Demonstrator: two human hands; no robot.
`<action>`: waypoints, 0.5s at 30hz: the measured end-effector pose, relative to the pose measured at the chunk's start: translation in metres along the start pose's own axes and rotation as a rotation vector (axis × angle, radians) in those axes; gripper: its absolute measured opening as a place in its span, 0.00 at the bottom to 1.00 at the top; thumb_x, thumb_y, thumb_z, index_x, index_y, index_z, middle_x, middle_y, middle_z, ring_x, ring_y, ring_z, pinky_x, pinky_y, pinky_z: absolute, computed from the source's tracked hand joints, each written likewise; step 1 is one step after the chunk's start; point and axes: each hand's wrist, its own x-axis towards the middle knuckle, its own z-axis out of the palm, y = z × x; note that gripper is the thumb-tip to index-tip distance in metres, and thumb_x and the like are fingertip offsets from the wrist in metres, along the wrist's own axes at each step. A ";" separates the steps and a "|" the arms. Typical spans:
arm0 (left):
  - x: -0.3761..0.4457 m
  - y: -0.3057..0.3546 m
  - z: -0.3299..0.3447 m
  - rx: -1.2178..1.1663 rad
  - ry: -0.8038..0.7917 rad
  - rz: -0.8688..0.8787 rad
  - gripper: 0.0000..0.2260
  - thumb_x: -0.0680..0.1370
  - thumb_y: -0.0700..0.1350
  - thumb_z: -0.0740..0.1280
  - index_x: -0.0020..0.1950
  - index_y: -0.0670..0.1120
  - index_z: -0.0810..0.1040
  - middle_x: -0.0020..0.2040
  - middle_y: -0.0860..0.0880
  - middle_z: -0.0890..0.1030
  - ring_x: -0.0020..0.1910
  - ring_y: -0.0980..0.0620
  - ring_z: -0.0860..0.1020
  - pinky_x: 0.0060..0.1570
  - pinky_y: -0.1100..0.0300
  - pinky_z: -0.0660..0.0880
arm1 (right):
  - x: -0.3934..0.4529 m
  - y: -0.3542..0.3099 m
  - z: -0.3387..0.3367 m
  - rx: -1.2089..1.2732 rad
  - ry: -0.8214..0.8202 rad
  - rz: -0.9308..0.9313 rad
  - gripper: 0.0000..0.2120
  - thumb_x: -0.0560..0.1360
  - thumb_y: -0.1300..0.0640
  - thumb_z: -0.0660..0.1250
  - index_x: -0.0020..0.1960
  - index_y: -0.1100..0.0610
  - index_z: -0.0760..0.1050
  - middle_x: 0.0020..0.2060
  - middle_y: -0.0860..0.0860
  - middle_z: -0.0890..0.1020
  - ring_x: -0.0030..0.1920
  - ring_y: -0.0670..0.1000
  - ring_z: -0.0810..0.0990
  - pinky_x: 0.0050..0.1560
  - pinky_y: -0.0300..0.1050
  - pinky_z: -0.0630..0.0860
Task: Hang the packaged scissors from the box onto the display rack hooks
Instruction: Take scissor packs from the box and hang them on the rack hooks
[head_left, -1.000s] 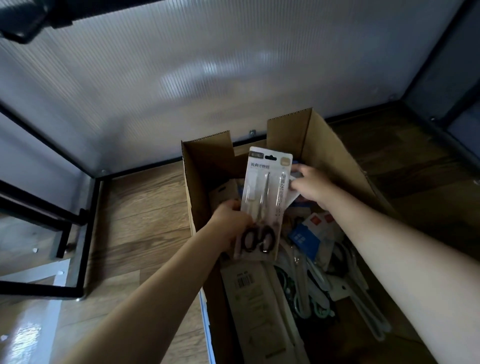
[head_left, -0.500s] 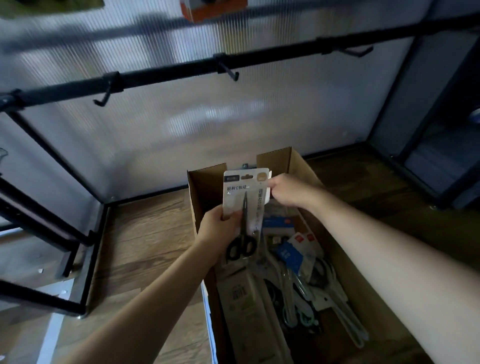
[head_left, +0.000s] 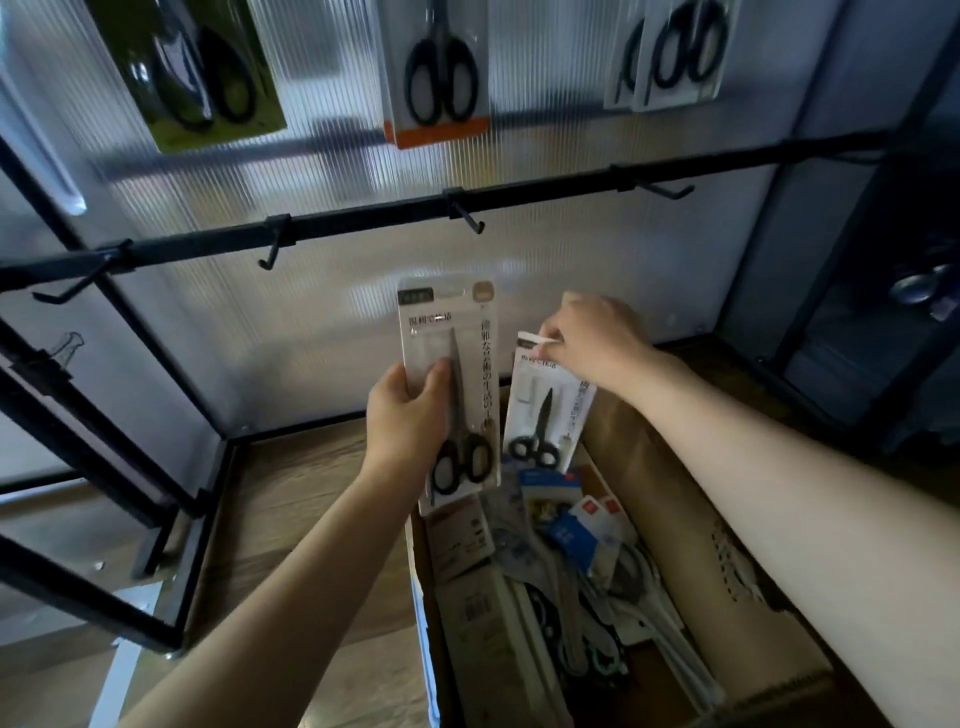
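Left hand (head_left: 408, 415) at frame centre, grip clamped on the edge of a large scissors pack (head_left: 451, 384) held upright, below the black rail (head_left: 467, 200) and its bare hooks (head_left: 470, 218). Right hand (head_left: 597, 343) just right of it, grip pinching the top of a smaller scissors pack (head_left: 543, 410) dangling over the open cardboard box (head_left: 727, 545). More packs lie in the box; three packs hang across the top of frame.

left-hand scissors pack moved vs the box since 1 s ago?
Yes. The left hand has lifted the pack up out of the box; it was low over the box's contents, and now its top nears the rail's hooks.
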 end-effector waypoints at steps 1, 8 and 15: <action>0.000 0.008 -0.002 0.003 0.001 0.036 0.04 0.79 0.49 0.63 0.49 0.50 0.75 0.44 0.52 0.81 0.40 0.59 0.80 0.35 0.64 0.76 | 0.001 0.000 -0.010 0.012 0.009 -0.001 0.14 0.74 0.44 0.67 0.53 0.51 0.81 0.46 0.49 0.72 0.48 0.50 0.72 0.47 0.45 0.69; -0.003 0.074 -0.013 0.049 0.041 0.287 0.03 0.79 0.50 0.63 0.47 0.55 0.75 0.43 0.55 0.82 0.39 0.64 0.81 0.36 0.66 0.79 | 0.006 -0.010 -0.065 0.297 0.101 -0.067 0.08 0.81 0.48 0.56 0.55 0.50 0.71 0.46 0.50 0.76 0.45 0.51 0.75 0.41 0.47 0.72; -0.004 0.118 -0.025 0.108 0.124 0.409 0.02 0.79 0.48 0.64 0.48 0.51 0.75 0.41 0.54 0.81 0.38 0.63 0.80 0.36 0.64 0.79 | 0.004 -0.027 -0.123 0.328 0.022 -0.127 0.09 0.82 0.55 0.53 0.60 0.53 0.66 0.47 0.54 0.79 0.43 0.53 0.79 0.39 0.48 0.77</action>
